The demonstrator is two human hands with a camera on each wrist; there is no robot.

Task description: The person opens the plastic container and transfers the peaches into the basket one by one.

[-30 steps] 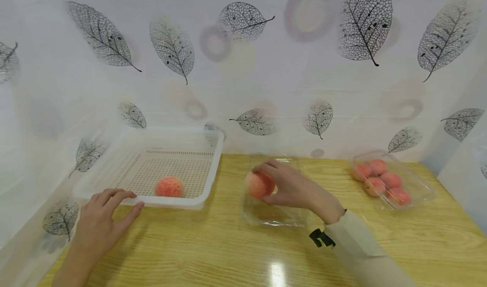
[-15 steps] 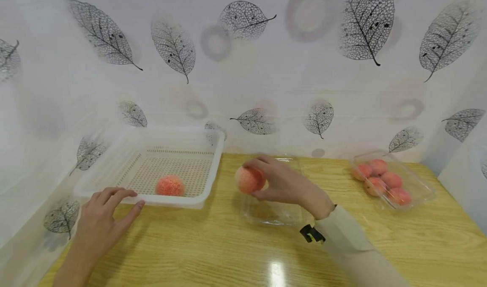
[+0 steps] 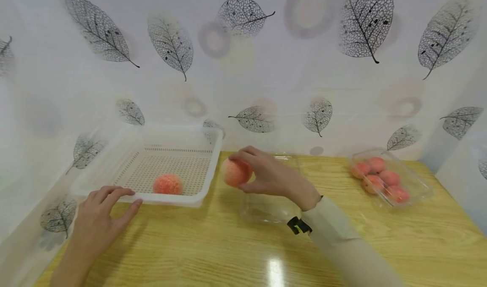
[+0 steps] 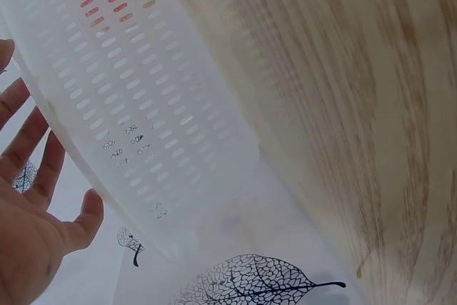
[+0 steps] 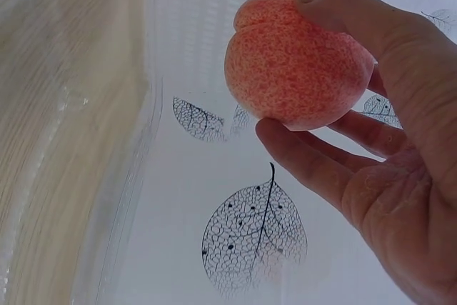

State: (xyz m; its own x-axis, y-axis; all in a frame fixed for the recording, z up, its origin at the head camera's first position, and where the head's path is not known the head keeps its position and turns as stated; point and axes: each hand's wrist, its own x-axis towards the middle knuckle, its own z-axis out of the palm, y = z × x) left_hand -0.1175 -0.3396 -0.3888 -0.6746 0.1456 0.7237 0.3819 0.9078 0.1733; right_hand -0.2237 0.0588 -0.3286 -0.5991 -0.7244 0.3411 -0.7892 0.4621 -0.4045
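A peach (image 3: 236,172), pink-red with a pale side, is gripped between the thumb and fingers of my right hand (image 3: 272,175). It hangs between the white basket and a clear plastic box (image 3: 262,211); the right wrist view shows the peach (image 5: 296,62) with its crease. My left hand (image 3: 100,219) rests on the front rim of the white basket (image 3: 167,199), fingers over the edge and thumb outside. Inside that basket lies another peach (image 3: 168,184) near the front wall. In the left wrist view, my left hand (image 4: 43,212) lies along the slotted basket (image 4: 136,98).
A second clear box (image 3: 420,187) stands at the right of the wooden table (image 3: 213,249), with several peaches (image 3: 389,178) in it. A leaf-patterned white curtain (image 3: 266,80) closes off the back and sides.
My right hand has carried the peach leftward from above the middle clear box toward the white basket. The left hand stays on the basket rim.
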